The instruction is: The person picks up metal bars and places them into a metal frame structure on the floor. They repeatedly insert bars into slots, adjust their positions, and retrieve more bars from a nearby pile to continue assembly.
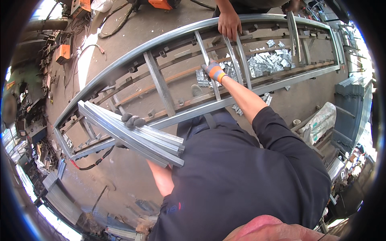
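Observation:
My left hand, in a dark grey glove, clutches a bundle of galvanized metal bars in front of my left side. The bars rest along the forearm, their near ends by my chest. My right hand, in an orange and grey glove, grips a metal crossbar that spans a long steel frame. To its right are two crossbars close together, with a co-worker's bare hand at their far ends. Another wide crossbar spans the frame farther left.
Small metal pieces lie heaped on the floor inside the frame. Orange machines and cables are at the far left. Stacked metal sheets and a white sack are on the right. A red and black cable lies near the frame's left end.

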`<state>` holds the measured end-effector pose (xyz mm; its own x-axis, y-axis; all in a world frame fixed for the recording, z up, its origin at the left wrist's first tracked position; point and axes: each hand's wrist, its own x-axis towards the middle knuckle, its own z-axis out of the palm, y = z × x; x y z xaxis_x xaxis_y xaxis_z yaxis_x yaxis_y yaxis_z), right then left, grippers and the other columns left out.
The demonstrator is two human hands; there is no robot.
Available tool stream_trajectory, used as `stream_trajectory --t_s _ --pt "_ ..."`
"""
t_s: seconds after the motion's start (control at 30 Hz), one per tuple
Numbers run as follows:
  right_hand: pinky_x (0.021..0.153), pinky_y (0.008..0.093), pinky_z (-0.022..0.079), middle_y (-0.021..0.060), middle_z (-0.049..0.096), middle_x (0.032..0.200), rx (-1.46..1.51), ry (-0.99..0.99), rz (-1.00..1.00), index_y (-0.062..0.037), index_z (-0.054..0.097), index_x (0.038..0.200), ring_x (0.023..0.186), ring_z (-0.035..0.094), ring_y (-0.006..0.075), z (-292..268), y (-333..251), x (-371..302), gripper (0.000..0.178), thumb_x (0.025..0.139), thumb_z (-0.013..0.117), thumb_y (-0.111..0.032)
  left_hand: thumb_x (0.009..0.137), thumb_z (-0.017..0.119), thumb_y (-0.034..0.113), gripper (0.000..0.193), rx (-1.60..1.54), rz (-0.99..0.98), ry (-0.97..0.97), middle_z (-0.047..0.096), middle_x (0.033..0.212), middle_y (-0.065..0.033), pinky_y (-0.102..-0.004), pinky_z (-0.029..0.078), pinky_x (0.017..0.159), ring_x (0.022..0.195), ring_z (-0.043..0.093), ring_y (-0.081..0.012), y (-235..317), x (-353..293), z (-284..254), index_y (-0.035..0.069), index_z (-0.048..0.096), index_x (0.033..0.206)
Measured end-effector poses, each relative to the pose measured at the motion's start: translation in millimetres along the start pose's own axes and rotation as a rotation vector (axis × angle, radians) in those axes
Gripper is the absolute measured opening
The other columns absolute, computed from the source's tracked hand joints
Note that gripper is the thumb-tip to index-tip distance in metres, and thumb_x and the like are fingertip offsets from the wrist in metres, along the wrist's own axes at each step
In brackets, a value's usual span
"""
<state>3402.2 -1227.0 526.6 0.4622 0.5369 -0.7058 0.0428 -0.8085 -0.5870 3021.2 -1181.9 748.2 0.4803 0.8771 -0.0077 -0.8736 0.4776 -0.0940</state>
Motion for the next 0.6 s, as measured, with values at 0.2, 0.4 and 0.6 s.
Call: stream_trajectory --t_s 0.2,0.4,0.6 --pt "0.089 0.046 0.056 0.0242 0.074 0.092 -0.078 0.018 -0.153 0.004 0.059 0.119 0.094 0.073 0.0404 -8.9 -3.3 2.0 0.054 0.088 0.07 -0.038 0.053 0.105 0.019 0.097 0.059 0.015 0.079 0.062 0.111 -0.0101 -0.0386 0.047 0.108 0.111 0.061 -0.0217 -11.9 11.3 6.7 0.004 0.048 0.13" --pt "0.095 0.0449 0.054 0.0256 0.073 0.112 -0.074 -0.099 -0.165 0.0004 0.065 0.125 0.107 0.07 0.0393 -22.9 5.8 -2.2 0.062 0.086 0.07 -0.048 0.063 0.102 0.019 0.089 -0.05 -0.133 0.009 0.062 0.118 -0.0114 -0.0399 0.044 0.116 0.121 0.056 -0.0258 -20.2 27.6 -1.1 0.004 0.048 0.132" --pt "0.11 0.0468 0.045 0.0301 0.063 0.135 -0.17 -0.062 -0.139 -0.0036 0.043 0.154 0.128 0.059 0.046 -10.3 42.3 -42.3 0.089 0.087 0.067 -0.057 0.069 0.099 0.019 0.09 -0.003 -0.143 0.035 0.06 0.127 -0.0118 -0.0423 0.041 0.12 0.13 0.051 -0.0292 -19.5 28.1 3.3 0.003 0.045 0.14"
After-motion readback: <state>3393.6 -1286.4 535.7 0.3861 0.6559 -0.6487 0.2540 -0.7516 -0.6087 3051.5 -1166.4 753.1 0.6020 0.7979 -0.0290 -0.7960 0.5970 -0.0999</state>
